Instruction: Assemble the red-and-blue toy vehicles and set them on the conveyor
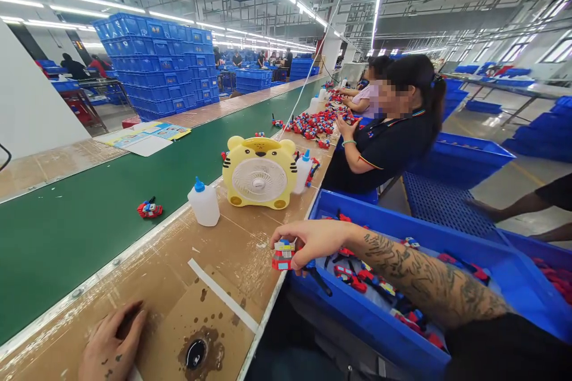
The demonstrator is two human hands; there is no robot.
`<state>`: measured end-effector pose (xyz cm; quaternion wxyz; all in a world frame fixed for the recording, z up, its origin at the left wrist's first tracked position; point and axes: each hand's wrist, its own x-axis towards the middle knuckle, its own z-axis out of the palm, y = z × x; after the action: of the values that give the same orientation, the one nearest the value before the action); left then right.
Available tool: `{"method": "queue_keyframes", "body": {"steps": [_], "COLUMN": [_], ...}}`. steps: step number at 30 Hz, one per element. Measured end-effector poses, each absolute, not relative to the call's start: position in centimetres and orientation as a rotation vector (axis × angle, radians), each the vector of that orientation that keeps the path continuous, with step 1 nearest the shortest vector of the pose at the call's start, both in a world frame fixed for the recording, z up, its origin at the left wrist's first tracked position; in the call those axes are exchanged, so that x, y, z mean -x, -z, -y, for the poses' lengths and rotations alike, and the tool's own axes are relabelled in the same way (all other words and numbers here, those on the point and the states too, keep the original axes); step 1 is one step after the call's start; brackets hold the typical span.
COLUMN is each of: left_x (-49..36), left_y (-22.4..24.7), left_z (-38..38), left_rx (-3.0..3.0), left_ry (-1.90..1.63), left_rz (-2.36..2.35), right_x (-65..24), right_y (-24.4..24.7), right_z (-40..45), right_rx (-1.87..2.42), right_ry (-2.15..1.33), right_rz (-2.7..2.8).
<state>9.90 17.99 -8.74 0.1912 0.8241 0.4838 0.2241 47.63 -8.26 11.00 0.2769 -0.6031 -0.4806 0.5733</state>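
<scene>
The right hand (315,241) pinches one red toy (281,263) between thumb and fingers, above the counter's edge beside the blue bin (353,315). The left hand (111,342), loosely half open, shows nothing in its grasp, low over the counter (232,250). The work looks midway: many similar toys (351,278) fill the bin, one lone piece (150,209) lies on the green belt (89,208); which are finished, I cannot tell.
</scene>
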Motion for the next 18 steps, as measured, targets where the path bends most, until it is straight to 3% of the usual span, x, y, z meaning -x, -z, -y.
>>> {"method": "queue_keyframes", "body": {"steps": [14,18], "left_x": [-9.5,-9.8], "left_y": [9.0,8.6], "left_z": [-18.0,-18.0], "left_rx": [-2.285,-2.283], "left_ry": [-0.640,-0.649], "left_rz": [-1.352,-1.340], "right_x": [-47.8,-48.4], "right_y": [-10.1,-8.6], "right_z": [8.2,7.1], "right_rx": [1.635,1.798], "right_ry": [-1.467,-1.217], "right_rz": [1.356,1.537]}}
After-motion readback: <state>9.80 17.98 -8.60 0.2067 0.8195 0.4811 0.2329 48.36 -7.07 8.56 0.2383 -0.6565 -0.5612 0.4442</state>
